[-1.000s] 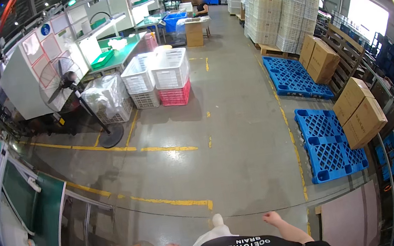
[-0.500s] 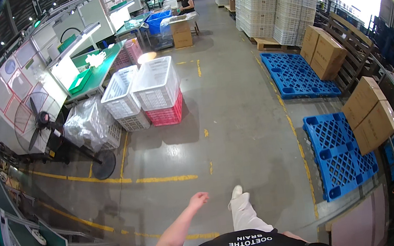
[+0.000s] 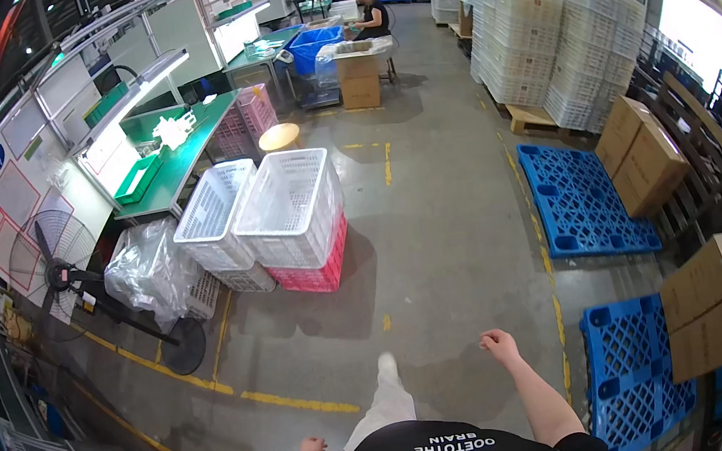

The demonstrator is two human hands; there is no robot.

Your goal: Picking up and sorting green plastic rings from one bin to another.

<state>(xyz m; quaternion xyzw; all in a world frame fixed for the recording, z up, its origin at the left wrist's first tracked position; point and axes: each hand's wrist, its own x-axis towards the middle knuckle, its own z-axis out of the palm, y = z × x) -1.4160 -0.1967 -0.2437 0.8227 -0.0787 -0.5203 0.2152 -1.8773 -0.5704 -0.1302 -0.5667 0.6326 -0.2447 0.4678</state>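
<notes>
My left hand (image 3: 313,449) hangs low beside my body at the lower edge. Its fingers are loosely curled, and I see nothing in it. Farther forward, my right hand (image 3: 499,344) swings over the grey floor (image 3: 443,297), with thumb and fingers a little apart and no object in them. Neither hand touches anything. One white shoe (image 3: 387,365) is stepping forward between them. Ahead on the left stand white plastic crates (image 3: 288,194), one of them on a red crate (image 3: 317,272).
A black floor fan (image 3: 59,276) and a plastic-wrapped crate (image 3: 148,272) stand left, by a green workbench (image 3: 190,170). Blue pallets (image 3: 585,196) with cardboard boxes (image 3: 639,154) line the right. Tall crate stacks (image 3: 519,40) rise behind. A person (image 3: 372,16) sits far ahead by an open carton (image 3: 359,80).
I have walked forward; the crates, fan and pallets sit nearer. My right hand has swung forward into view. My left hand has swung back toward my body.
</notes>
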